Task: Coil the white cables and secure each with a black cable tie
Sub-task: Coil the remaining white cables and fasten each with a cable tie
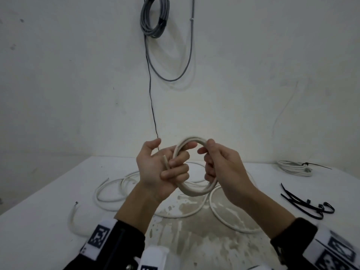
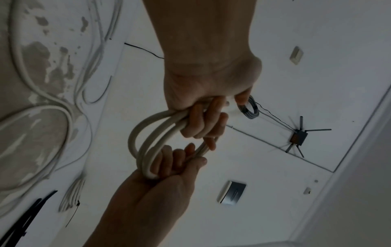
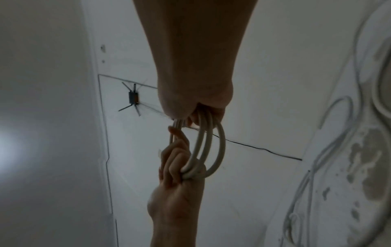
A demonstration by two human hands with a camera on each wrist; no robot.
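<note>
Head view, coil: a white cable coil (image 1: 191, 168) of a few loops is held up at the centre of the frame, above the table (image 1: 48, 221).
Head view, left hand (image 1: 155, 168): fingers curled round the coil's left side, a cut end poking up past them.
Head view, right hand (image 1: 220, 168): curled round the coil's right side.
Head view, rest: loose white cable (image 1: 111, 191) lies at lower left; black ties (image 1: 303, 203) at right; a finished tied bundle (image 1: 295, 167) beyond them.
Left wrist view: three loops of the coil (image 2: 146, 142) splay between both grips.
Right wrist view: the loops (image 3: 208, 147) hang side by side from the right hand.
Handling: looks light, springy and fairly stiff, likely to unwind if freed; best pinched where the loops bunch together.
</note>
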